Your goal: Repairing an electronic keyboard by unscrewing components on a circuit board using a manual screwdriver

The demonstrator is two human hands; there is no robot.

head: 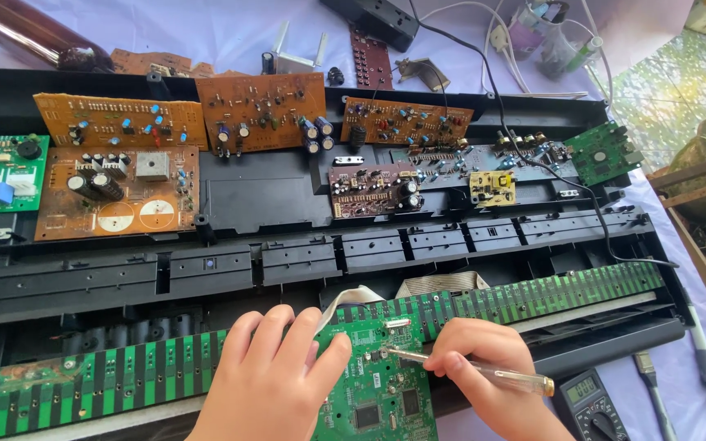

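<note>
The right hand [484, 367] had its grip closed on a slim screwdriver [484, 375] with a clear amber handle, fingers wrapped round the shaft near the tip end. The left hand [275, 380] lay spread on the green circuit board [377, 384], fingertips pressing its upper left edge, with nothing clamped between them. The board sat at the near edge of the desk, resting over the long green key-contact strip [525, 298] inside the open black keyboard chassis [288, 253].

The screwdriver tip touched the board just beside a cluster of small components near its top edge.

Likely faults from this position:
- The metal tip could have slipped sideways and bridged adjacent solder points or scratched a trace, since the shaft lay at a shallow angle.
- Downward pressure from the left hand could have flexed the board, which appeared only partly supported.
- The pale ribbon cable [353, 298] emerging just behind the board could have been strained had the board shifted.
- The multimeter [590, 404] at the near right corner sat close to the handle end and could have been knocked.
</note>
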